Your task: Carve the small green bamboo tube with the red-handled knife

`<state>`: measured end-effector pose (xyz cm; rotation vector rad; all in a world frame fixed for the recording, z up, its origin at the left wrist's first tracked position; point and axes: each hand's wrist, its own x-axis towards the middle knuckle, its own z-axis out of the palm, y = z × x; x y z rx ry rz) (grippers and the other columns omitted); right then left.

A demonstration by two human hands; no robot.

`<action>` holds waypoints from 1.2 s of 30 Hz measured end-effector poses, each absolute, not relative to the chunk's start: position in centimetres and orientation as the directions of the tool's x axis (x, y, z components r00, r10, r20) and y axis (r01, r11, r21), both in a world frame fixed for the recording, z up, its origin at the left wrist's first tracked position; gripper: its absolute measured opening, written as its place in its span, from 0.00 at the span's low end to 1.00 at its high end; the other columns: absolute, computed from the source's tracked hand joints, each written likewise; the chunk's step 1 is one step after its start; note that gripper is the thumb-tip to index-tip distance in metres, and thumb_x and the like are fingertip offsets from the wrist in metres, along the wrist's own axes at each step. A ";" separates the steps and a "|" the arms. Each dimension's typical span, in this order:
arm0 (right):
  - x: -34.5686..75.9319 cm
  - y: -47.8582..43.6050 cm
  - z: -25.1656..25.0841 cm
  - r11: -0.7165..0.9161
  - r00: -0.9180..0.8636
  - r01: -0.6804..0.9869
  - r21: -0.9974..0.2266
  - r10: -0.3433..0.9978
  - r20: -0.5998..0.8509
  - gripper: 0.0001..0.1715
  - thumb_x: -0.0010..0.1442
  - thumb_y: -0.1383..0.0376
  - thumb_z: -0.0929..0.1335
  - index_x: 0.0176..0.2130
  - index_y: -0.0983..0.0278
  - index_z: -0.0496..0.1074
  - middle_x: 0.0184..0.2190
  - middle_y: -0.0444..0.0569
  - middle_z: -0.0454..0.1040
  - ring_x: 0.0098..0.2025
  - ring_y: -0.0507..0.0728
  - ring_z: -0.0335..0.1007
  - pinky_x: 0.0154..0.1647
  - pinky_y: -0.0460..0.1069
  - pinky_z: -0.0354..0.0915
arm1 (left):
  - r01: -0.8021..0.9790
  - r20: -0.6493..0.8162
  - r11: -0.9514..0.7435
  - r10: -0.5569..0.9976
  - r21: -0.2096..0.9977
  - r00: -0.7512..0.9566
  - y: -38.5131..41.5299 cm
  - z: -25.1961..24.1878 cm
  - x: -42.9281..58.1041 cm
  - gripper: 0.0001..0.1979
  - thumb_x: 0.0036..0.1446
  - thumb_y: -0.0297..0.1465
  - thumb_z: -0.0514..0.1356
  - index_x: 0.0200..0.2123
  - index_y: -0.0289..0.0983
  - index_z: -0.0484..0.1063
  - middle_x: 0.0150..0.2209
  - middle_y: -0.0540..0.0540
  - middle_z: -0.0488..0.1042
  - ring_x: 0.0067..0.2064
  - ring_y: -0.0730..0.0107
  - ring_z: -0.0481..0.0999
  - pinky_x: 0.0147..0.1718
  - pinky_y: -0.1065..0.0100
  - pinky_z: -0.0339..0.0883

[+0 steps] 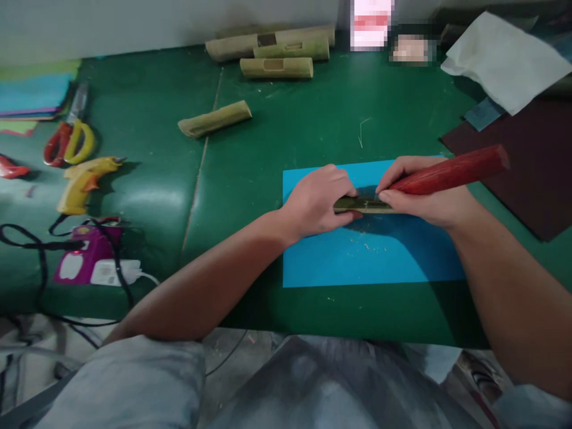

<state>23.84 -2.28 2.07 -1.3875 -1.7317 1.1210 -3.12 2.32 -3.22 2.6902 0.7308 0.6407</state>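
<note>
My left hand (318,201) is closed around the left end of a short green bamboo piece (363,205) that lies on a blue paper sheet (370,256). My right hand (422,190) grips a tool with a long red wooden handle (456,170), its tip pressed against the top of the bamboo piece. The tool's blade is hidden by my fingers. Small shavings lie on the blue sheet just below the bamboo.
Several cut bamboo tubes (277,50) lie at the back of the green table (147,179), one more (215,119) nearer. Scissors (67,140), a yellow glue gun (83,182), a purple device (87,253) with cables are at left. Dark red sheet (527,173) and white paper (504,59) at right.
</note>
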 end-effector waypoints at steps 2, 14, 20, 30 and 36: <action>24.0 -2.4 2.3 0.069 -0.233 0.416 -0.907 0.972 -0.033 0.19 0.62 0.44 0.82 0.34 0.52 0.81 0.34 0.51 0.82 0.42 0.69 0.83 0.43 0.63 0.79 | 0.399 0.353 -0.839 0.524 0.370 0.775 2.3 -3.2 -3.2 0.11 0.75 0.40 0.73 0.47 0.40 0.82 0.41 0.45 0.85 0.44 0.57 0.82 0.47 0.55 0.74; 23.8 -2.4 2.8 0.081 -0.297 0.339 -0.937 0.954 -0.025 0.12 0.61 0.50 0.81 0.36 0.52 0.83 0.36 0.49 0.84 0.43 0.67 0.85 0.46 0.62 0.80 | 0.400 0.347 -0.837 0.526 0.374 0.777 2.4 -3.3 -3.0 0.11 0.75 0.41 0.73 0.47 0.40 0.82 0.41 0.45 0.85 0.43 0.57 0.82 0.47 0.55 0.74; 24.2 -2.2 2.3 0.118 -0.301 0.338 -0.934 0.954 0.012 0.12 0.59 0.53 0.84 0.38 0.52 0.83 0.40 0.49 0.87 0.42 0.66 0.84 0.44 0.61 0.80 | 0.386 0.368 -0.849 0.510 0.362 0.777 2.4 -3.2 -3.2 0.11 0.75 0.40 0.73 0.47 0.39 0.81 0.42 0.45 0.86 0.43 0.58 0.82 0.45 0.56 0.74; 24.9 -1.7 1.2 0.118 -0.363 0.162 -0.980 0.930 0.052 0.15 0.60 0.49 0.88 0.37 0.52 0.88 0.38 0.48 0.86 0.39 0.62 0.80 0.37 0.56 0.73 | 0.367 0.391 -0.857 0.496 0.361 0.775 2.5 -3.2 -3.3 0.12 0.74 0.40 0.74 0.48 0.39 0.82 0.43 0.44 0.87 0.43 0.57 0.84 0.45 0.57 0.74; 25.2 -1.6 1.2 0.136 -0.373 0.176 -0.975 0.926 0.062 0.17 0.61 0.46 0.88 0.38 0.52 0.89 0.41 0.49 0.88 0.44 0.65 0.84 0.43 0.58 0.78 | 0.410 0.332 -0.836 0.528 0.366 0.781 2.5 -2.9 -3.2 0.11 0.74 0.40 0.74 0.48 0.39 0.82 0.43 0.45 0.87 0.45 0.57 0.84 0.47 0.57 0.74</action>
